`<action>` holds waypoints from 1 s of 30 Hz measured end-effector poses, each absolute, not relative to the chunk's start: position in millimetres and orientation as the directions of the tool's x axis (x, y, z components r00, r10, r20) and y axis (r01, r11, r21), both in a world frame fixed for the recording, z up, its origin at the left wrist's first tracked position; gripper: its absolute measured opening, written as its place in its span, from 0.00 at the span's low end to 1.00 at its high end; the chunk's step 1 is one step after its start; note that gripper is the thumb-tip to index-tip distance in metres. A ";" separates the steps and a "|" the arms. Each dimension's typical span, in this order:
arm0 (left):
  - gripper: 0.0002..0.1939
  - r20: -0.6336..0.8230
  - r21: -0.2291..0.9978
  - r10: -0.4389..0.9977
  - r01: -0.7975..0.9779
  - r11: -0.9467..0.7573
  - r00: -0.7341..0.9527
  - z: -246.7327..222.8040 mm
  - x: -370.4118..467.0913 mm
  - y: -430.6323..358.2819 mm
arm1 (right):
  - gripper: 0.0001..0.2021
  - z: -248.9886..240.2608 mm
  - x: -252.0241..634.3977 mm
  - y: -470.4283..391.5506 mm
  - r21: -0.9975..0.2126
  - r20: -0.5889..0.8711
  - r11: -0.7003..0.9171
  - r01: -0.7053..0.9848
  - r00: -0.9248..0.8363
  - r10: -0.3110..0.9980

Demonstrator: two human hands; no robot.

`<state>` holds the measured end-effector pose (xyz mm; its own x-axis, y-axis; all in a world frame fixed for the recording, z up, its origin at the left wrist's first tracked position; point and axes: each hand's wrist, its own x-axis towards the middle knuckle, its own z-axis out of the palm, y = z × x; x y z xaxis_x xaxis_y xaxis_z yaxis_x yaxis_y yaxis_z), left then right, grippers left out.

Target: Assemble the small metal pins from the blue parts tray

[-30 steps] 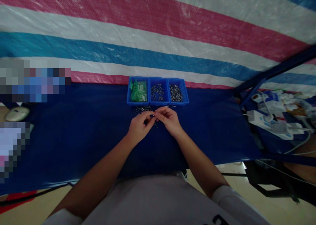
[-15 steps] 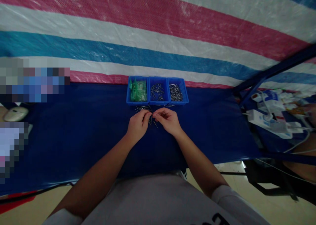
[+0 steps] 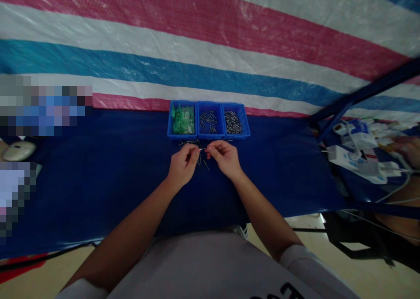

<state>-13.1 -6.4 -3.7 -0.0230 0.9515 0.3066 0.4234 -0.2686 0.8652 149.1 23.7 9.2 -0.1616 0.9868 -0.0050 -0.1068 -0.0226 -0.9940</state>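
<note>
My left hand (image 3: 183, 164) and my right hand (image 3: 226, 160) are pinched close together over the blue table. A thin metal pin (image 3: 202, 149) spans the small gap between their fingertips, gripped at both ends. Several loose pins (image 3: 206, 165) lie on the table below and behind the fingers. Just beyond stand three joined blue bins: the left bin (image 3: 182, 137) holds green and clear plastic packets, the middle bin (image 3: 211, 136) some loose pins, and the right bin (image 3: 236, 136) many short metal pieces.
A striped plastic sheet (image 3: 197, 45) hangs behind the blue table (image 3: 131, 159). At the left are a white mouse (image 3: 19, 151) and blurred-out areas. On the right, past a blue frame bar, sit a white power strip (image 3: 357, 164), cables and bags, with part of another person's arm.
My hands have drawn slightly apart at the fingertips, and a thin pin now shows between them. The bins and loose pins stay where they were.
</note>
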 end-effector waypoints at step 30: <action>0.20 0.260 0.888 0.966 0.391 -0.242 0.007 -4.4 -14.2 -6.0 | 0.15 9.1 148.4 22.7 -0.988 -0.068 -0.090 -0.126 -0.173 0.983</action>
